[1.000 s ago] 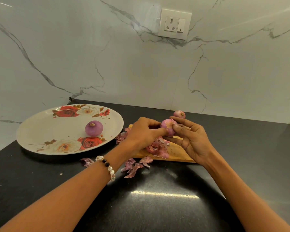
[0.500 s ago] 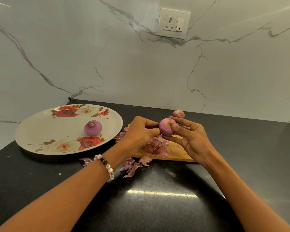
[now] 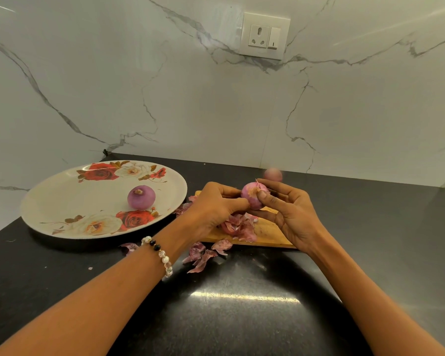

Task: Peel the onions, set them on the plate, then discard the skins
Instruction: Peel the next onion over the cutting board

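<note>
the peeling step is in hand: left hand (image 3: 213,206) and right hand (image 3: 288,211) both pinch an onion (image 3: 252,199) above the board (image 3: 270,235) mid-counter. one peeled onion (image 3: 141,197) sits on the plate (image 3: 62,201). next, the remaining skin likely needs stripping.

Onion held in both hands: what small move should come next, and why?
Probably peel off the remaining skin. The onion, held between the left hand and right hand above the cutting board, still shows papery bits on top, unlike the clean peeled onion on the plate.
</note>
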The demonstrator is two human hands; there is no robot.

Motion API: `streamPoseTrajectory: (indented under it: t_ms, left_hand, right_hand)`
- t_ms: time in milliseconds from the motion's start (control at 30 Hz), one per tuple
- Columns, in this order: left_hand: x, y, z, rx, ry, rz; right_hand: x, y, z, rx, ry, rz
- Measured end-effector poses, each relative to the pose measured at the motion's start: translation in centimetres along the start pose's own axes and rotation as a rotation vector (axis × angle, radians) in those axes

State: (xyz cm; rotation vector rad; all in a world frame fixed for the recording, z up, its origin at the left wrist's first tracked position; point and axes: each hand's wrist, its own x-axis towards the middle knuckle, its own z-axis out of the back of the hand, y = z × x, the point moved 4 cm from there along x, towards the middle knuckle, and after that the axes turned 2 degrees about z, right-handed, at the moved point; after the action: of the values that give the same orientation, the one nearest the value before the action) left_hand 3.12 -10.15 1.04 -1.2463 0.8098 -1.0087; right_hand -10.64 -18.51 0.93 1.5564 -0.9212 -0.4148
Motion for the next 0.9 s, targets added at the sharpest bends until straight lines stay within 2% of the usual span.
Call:
streamPoseTrajectory:
  t_ms: [267, 433, 633, 800, 900]
  left_hand:
    - [0.27, 0.65, 0.36, -0.047, -0.06, 0.027]
    - [0.31, 0.47, 0.05, -0.154, 0.013, 0.066]
    - [0.51, 0.73, -0.05, -0.147, 0.007, 0.05]
    - [0.34, 0.49, 0.06, -0.049, -0.064, -0.007]
    - [0.21, 0.38, 0.07, -0.077, -0.057, 0.007]
  right_hand:
    - [0.05, 0.06, -0.06, 0.035, -0.003, -0.001]
    - [0.1, 0.18, 0.16, 0.029, -0.013, 0.014]
    - [-0.01, 0.04, -0.14, -0.021, 0.008, 0.021]
    - [0.14, 0.06, -0.1, 0.053, -0.003, 0.012]
    - [0.17, 0.07, -0.09, 0.057, 0.0, 0.016]
